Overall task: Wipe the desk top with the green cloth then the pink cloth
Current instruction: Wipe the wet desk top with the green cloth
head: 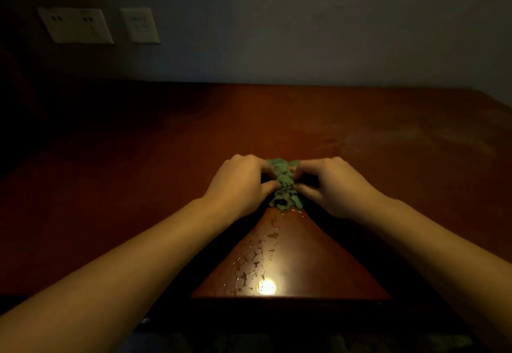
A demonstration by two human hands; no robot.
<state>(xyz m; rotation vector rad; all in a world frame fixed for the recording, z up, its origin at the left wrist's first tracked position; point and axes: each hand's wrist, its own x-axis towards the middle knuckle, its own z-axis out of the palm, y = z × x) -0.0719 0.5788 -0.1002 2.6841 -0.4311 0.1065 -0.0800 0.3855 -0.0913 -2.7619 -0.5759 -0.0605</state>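
A bunched green cloth [285, 186] lies on the reddish-brown desk top [291, 120], near the middle. My left hand [238, 183] grips its left side, fingers curled into the fabric. My right hand [335, 186] grips the right side the same way. Both forearms reach in from the bottom corners. A wet streak of droplets [257, 253] trails from the cloth toward the front edge. No pink cloth is in view.
The desk's front edge [291, 297] runs along the bottom, with a bright light reflection [267, 287] just behind it. A grey wall stands behind the desk, with two socket plates [76, 25] at upper left. The left part of the desk is in deep shadow.
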